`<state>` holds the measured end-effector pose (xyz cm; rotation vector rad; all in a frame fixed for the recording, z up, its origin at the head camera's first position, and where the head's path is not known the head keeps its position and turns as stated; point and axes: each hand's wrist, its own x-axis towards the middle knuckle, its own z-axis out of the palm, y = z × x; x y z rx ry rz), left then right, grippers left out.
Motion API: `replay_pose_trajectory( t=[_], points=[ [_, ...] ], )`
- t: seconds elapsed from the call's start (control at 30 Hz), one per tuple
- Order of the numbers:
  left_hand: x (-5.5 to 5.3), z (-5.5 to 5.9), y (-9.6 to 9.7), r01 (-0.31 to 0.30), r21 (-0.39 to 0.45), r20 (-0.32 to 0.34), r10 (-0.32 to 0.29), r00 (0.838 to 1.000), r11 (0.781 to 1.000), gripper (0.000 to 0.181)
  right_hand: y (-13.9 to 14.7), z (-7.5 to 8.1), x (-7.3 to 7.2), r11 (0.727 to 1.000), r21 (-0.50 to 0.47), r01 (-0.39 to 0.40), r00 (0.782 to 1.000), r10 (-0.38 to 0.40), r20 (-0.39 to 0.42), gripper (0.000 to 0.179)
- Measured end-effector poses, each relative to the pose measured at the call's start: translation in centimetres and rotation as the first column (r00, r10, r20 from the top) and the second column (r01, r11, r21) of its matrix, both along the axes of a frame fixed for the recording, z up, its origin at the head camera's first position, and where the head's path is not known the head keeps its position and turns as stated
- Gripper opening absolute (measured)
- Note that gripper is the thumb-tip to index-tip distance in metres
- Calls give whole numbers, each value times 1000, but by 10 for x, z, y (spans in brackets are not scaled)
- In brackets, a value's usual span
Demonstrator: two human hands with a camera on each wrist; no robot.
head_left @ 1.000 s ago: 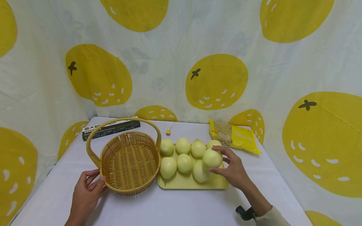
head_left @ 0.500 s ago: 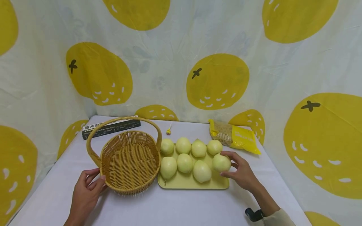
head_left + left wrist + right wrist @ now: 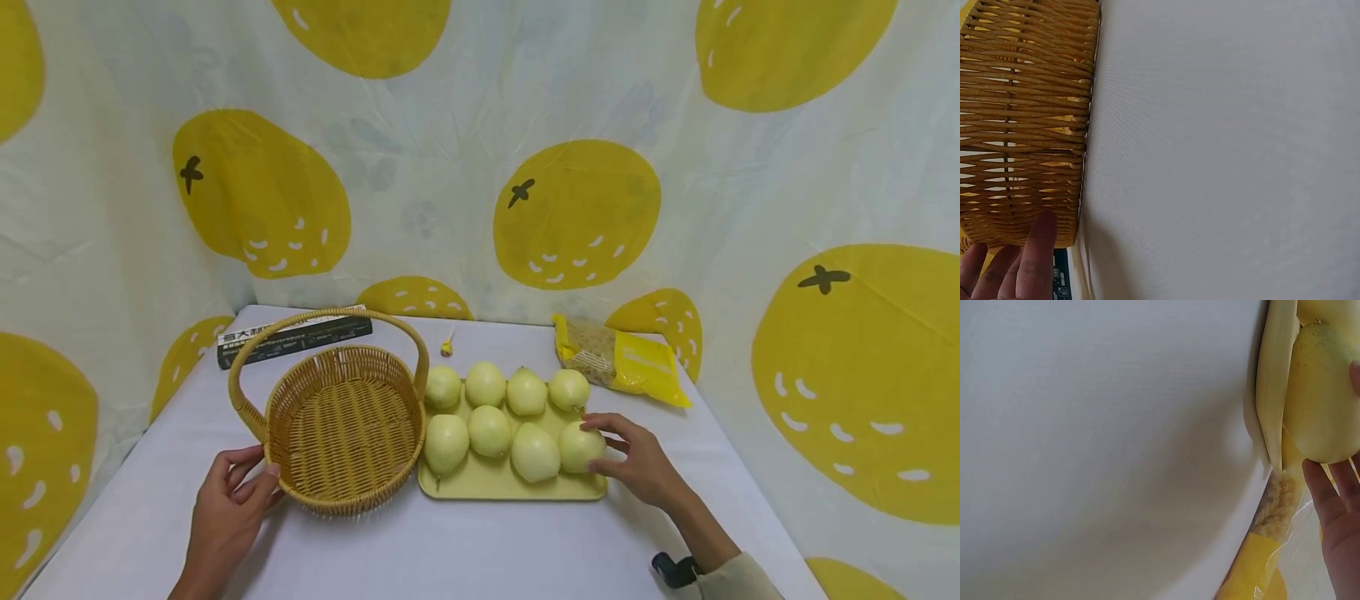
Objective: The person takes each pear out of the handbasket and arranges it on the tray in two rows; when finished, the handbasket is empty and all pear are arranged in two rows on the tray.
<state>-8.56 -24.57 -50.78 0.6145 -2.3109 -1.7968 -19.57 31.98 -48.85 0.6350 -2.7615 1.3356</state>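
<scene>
My left hand [image 3: 228, 508] grips the near left side of a round wicker basket [image 3: 345, 429] with a tall arched handle, thumb at the rim. In the left wrist view its fingers press against the woven wall [image 3: 1029, 125]. Nothing lies inside the basket. Beside it, a pale yellow tray [image 3: 487, 489] bears several pale yellow-green pears [image 3: 536, 454] in two rows. At the tray's front right corner my right hand [image 3: 637, 464] holds one pear [image 3: 579, 448] between thumb and fingers. The right wrist view shows fingertips at the underside of that pear [image 3: 1322, 394].
A long black box [image 3: 300, 340] lies behind the basket. A small lollipop [image 3: 447, 347] lies behind the tray. At the back right is a yellow and clear bag of pasta [image 3: 622, 358]. White cloth [image 3: 465, 550] covers the table; a patterned curtain stands behind.
My right hand has carried the pear right and down, from above the front row onto the tray's front right corner. The left hand and the basket have stayed put.
</scene>
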Motion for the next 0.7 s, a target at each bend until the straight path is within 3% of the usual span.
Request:
replay_pose_trajectory(
  t=[0.3, 0.5, 0.7],
  points=[
    [-2, -1, 3, -3, 4, 2, 3, 1000, 1000, 53, 2, 0, -3, 994, -74, -79, 995, 83, 51, 56],
    [-1, 0, 2, -4, -22, 6, 4, 1000, 1000, 50, -4, -1, -6, 998, -36, 59, 998, -58, 21, 51],
    [-3, 12, -5, -69, -127, 41, 75, 996, 990, 47, -10, 5, -4, 982, -11, 189, 982, -190, -19, 44]
  ],
)
